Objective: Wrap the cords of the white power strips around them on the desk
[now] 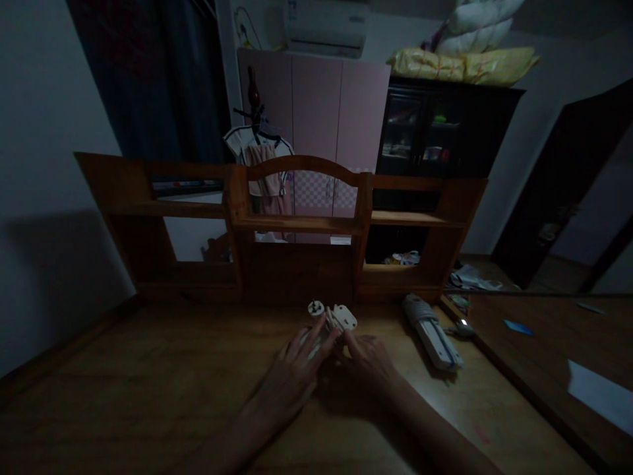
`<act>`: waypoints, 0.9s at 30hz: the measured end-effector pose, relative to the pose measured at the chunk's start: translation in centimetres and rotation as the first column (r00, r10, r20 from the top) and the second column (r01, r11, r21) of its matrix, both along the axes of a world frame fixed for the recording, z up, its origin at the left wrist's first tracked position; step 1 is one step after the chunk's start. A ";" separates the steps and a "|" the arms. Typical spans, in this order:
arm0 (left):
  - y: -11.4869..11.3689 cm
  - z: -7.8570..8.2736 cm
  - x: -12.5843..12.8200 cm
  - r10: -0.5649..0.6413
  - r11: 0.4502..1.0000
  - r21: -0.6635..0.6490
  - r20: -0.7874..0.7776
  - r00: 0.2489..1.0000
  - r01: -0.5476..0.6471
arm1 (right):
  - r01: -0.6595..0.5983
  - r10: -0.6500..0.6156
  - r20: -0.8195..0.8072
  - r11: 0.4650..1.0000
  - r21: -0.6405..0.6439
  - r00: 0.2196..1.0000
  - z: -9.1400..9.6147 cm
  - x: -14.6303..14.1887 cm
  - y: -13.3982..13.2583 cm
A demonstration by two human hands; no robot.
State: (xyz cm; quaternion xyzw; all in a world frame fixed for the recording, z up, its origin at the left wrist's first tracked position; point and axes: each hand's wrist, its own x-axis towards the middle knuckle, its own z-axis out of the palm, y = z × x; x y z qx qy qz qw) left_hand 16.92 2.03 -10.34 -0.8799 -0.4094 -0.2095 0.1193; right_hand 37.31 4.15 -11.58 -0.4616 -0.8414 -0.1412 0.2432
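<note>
The left hand (298, 361) reaches toward twelve o'clock with its fingers loosely spread over a pale cord (333, 319); whether it grips or merely presses cannot be told. The right hand (368, 359) comes in from five o'clock, fingers bent and nearly closed at the cord's near side, any pinch hidden in the dim light. The cord lies just ahead of the fingertips on the worktop (222, 376), with a round plug (315, 308) at its eleven o'clock and a flat white socket (346, 317) at its one o'clock. Good handling here probably means one hand steadying the bundle while the other works lightly, pins kept clear of the fingers and no sharp bends made. The power strip (435, 340) at the right hand's three o'clock is best left unbumped.
</note>
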 end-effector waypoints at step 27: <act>1.4 -0.6 -2.0 -0.115 0.993 0.023 0.263 0.958 0.113 | -0.419 -0.226 -0.955 0.861 -0.287 0.190 -0.1 4.2 3.0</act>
